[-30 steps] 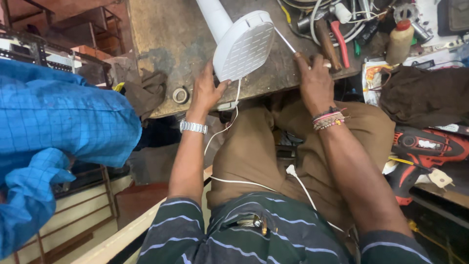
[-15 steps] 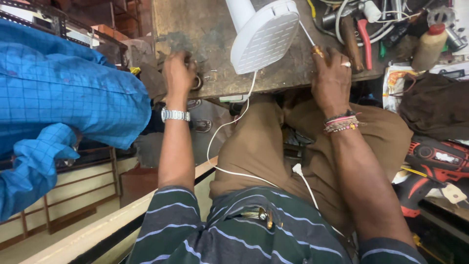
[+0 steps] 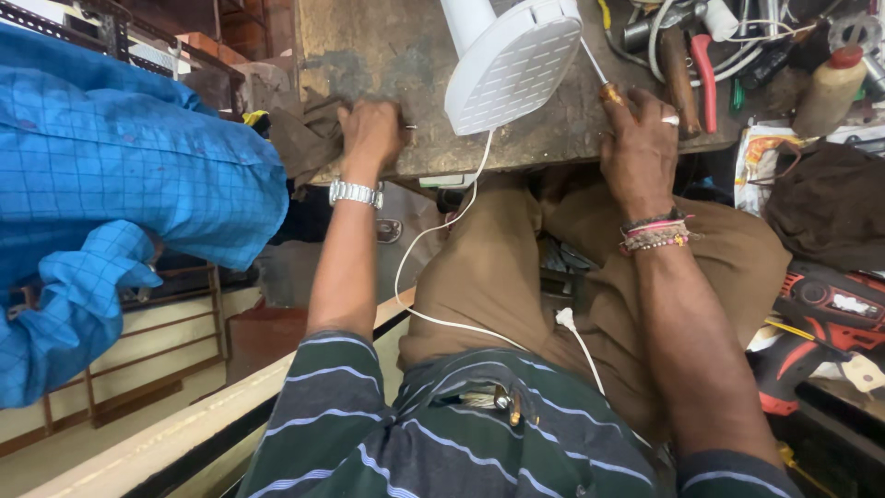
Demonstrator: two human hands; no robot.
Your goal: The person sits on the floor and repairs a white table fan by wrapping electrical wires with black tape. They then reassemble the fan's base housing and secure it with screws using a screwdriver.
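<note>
Work in hand: a small white fan [image 3: 512,69] lay on the worn wooden tabletop [image 3: 369,46], its round slotted grille tilted toward the person, with a screwdriver [image 3: 597,74] set against its right edge.
Right hand [image 3: 641,148]: fingers closed around the screwdriver's amber handle, the thin metal shaft running up to the fan's rim; a ring showed on one finger and beaded bracelets on the wrist.
Left hand [image 3: 369,134]: fingers curled down on the near edge of the tabletop, well left of the fan, beside a brown rag [image 3: 300,138]; whether they pinched the small metal bit next to them, I cannot tell. A metal watch sat on the wrist.
Progress, as a judgement: the grille looked seated on the housing and no loosened parts lay beside it, so the opening or fastening seemed at an early stage, most of it left.
Look of the fan: clean white plastic, fine rows of slots, a white stem rising away at the top.
Cord [image 3: 433,231]: white, hanging from the tabletop's edge down across the person's lap.
Surroundings: pliers with red handles [image 3: 705,78] and a small bottle [image 3: 830,88] lay to the right; another person's blue checked sleeve [image 3: 120,184] filled the left.
</note>
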